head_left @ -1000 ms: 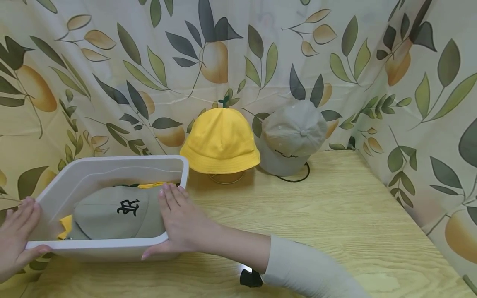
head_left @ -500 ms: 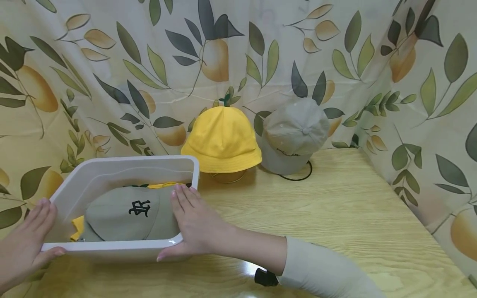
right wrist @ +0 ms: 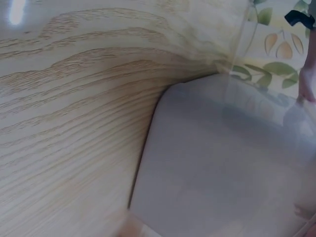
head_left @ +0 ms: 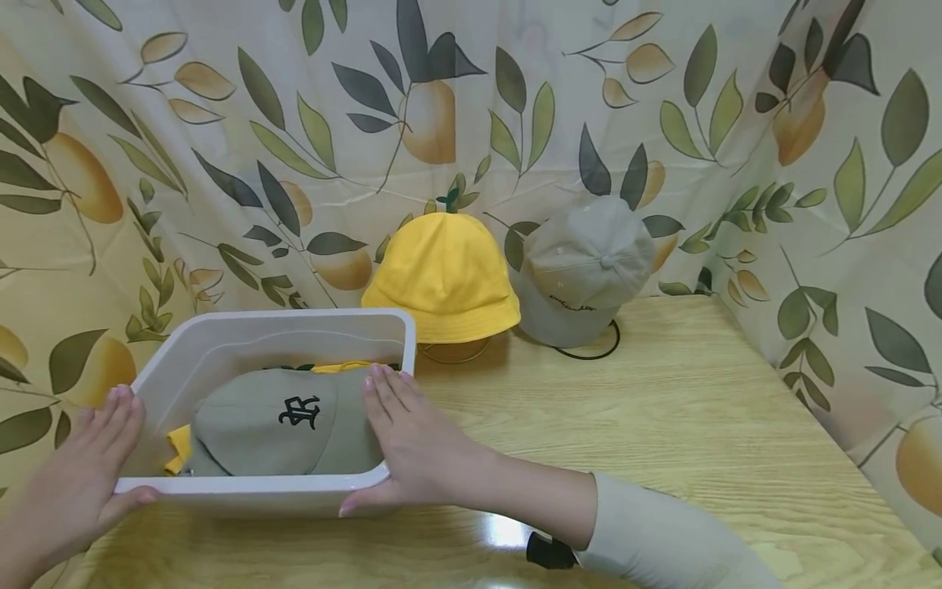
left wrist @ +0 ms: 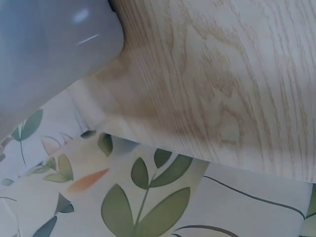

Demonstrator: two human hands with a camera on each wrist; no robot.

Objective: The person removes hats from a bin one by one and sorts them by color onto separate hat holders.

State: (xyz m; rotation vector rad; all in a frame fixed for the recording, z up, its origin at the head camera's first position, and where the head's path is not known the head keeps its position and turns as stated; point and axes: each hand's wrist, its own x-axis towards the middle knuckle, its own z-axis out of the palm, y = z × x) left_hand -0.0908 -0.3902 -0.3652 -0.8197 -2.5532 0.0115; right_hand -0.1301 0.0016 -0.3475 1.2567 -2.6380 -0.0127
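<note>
A white plastic bin [head_left: 280, 484] stands at the left of the table, holding a grey-green cap [head_left: 257, 425] with a black letter emblem and some yellow cloth [head_left: 178, 448] beneath it. My left hand [head_left: 91, 470] presses the bin's left side, fingers straight and thumb along the front rim. Against the right side lies my right hand [head_left: 419, 446], its fingers extended and its thumb at the front corner. The bin's outer wall fills part of the left wrist view [left wrist: 54, 54] and the right wrist view [right wrist: 212, 163].
Behind the bin, a yellow bucket hat [head_left: 441, 282] with a green sprout sits on a stand. Beside it is a light grey cap [head_left: 589, 262] with a black cord. Leaf-patterned cloth [head_left: 500, 123] hangs around the wooden table [head_left: 662, 409].
The bin, with the cap inside, has slid to the right along the table. Both hands have moved right with it, keeping their places on its sides.
</note>
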